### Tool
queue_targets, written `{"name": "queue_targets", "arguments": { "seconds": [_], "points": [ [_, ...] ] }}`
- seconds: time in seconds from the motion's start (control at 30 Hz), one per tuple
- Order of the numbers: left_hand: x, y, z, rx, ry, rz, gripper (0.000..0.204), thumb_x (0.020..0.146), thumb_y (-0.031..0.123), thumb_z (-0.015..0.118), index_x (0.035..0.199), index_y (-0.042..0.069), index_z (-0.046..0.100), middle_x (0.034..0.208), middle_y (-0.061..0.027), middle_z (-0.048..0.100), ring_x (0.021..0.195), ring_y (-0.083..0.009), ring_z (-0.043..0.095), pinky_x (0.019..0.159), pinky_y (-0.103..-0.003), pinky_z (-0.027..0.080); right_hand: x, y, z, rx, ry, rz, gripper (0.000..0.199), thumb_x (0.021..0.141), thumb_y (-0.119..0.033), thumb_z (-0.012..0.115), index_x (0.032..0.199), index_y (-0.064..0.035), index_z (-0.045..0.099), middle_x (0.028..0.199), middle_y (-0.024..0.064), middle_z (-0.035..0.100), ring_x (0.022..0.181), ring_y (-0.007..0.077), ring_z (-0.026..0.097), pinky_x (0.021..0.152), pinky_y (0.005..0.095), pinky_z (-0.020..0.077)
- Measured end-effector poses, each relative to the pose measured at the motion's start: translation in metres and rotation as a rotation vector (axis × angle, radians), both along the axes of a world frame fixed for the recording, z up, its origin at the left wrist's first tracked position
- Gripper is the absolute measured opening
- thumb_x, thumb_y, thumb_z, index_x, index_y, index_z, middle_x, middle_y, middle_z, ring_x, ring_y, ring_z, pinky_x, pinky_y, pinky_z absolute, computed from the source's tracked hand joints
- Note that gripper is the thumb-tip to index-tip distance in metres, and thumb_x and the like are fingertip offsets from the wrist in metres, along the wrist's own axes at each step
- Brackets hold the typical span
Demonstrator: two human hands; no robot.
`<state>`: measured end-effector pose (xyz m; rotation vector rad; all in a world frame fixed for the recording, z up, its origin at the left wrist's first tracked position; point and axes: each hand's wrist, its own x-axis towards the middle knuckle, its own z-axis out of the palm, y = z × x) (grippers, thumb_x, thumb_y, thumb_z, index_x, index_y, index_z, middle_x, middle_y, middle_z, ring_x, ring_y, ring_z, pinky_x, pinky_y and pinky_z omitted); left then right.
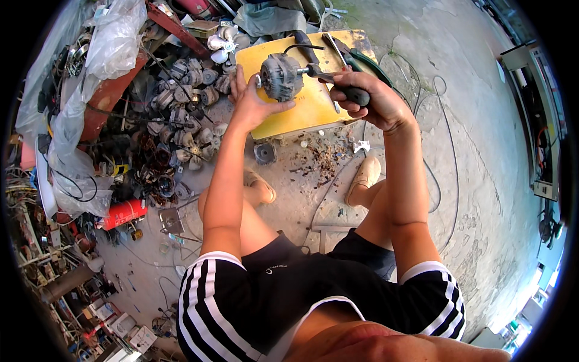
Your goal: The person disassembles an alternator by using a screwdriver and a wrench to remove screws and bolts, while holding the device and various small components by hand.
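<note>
A small grey electric motor (281,77) is held over a yellow board (271,123), its shaft pointing right. My left hand (250,104) grips it from the left side, fingers and thumb spread around its body. My right hand (375,99) is closed on a dark-handled tool that looks like pliers (354,95). Its metal head meets the motor's shaft; whether it clamps the shaft I cannot tell. A short black lead curves above the motor. Behind it on the board lie a dark handle (306,47), a thin metal rod (335,49) and a green-handled tool (369,63).
Several motors (193,72) and fan blades (196,151) are heaped at the left, beside clear plastic sheeting (114,51). Debris (325,160) and a square metal part (265,153) lie before the board. Cables (443,181) trail across the floor. A red cylinder (125,214) lies left.
</note>
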<state>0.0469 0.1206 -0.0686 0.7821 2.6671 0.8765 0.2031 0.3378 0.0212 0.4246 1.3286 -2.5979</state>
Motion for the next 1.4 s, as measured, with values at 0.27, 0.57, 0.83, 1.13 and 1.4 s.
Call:
{"name": "queue_targets", "arguments": {
  "seconds": [0.27, 0.57, 0.83, 1.13, 1.4],
  "points": [
    [-0.016, -0.027, 0.032, 0.373, -0.119, -0.220, 0.121, 0.051, 0.057, 0.085, 0.147, 0.009, 0.028, 0.150, -0.0212, 0.026, 0.141, -0.0386, 0.016, 0.113, -0.048, 0.018, 0.006, -0.009, 0.007, 0.062, -0.022, 0.036, 0.027, 0.090, -0.018, 0.057, 0.106, 0.0030, 0.058, 0.069, 0.0024, 0.052, 0.051, 0.0070, 0.046, 0.039, 0.0186, 0.0316],
    [0.031, -0.013, 0.050, 0.207, 0.231, -0.131, 0.106, 0.053, 0.059, 0.083, 0.139, 0.013, 0.041, 0.129, -0.0158, 0.047, 0.127, -0.0338, 0.037, 0.109, -0.049, 0.021, 0.012, -0.015, 0.005, 0.170, -0.063, 0.016, 0.031, 0.092, -0.017, 0.049, 0.114, 0.0050, 0.053, 0.074, 0.0027, 0.053, 0.051, 0.0062, 0.045, 0.039, 0.0183, 0.0344],
    [0.024, -0.011, 0.034, 0.245, 0.385, -0.140, 0.080, 0.060, 0.055, 0.080, 0.125, 0.015, 0.055, 0.118, -0.0098, 0.055, 0.118, -0.0334, 0.045, 0.106, -0.056, 0.019, 0.017, -0.015, -0.001, 0.239, -0.029, 0.178, 0.040, 0.093, -0.020, 0.049, 0.123, 0.0059, 0.049, 0.078, 0.0035, 0.057, 0.057, 0.0077, 0.053, 0.041, 0.0193, 0.0378],
    [0.011, -0.012, 0.041, 0.151, 0.328, -0.312, 0.078, 0.062, 0.055, 0.078, 0.129, 0.022, 0.056, 0.125, -0.0069, 0.057, 0.125, -0.0273, 0.044, 0.108, -0.058, 0.016, 0.035, -0.036, -0.002, 0.311, -0.044, 0.218, 0.043, 0.096, -0.025, 0.049, 0.128, 0.0037, 0.046, 0.087, 0.0079, 0.062, 0.063, 0.0118, 0.060, 0.045, 0.0197, 0.0427],
    [0.025, 0.000, 0.045, -0.005, 0.357, -0.171, 0.077, 0.076, 0.063, 0.063, 0.133, 0.013, 0.049, 0.133, -0.0144, 0.049, 0.128, -0.0318, 0.043, 0.107, -0.043, 0.030, 0.029, -0.058, -0.009, 0.402, -0.122, 0.196, 0.024, 0.096, -0.026, 0.048, 0.105, -0.0039, 0.054, 0.085, 0.0052, 0.061, 0.065, 0.0112, 0.060, 0.048, 0.0207, 0.0462]
  ]
}}
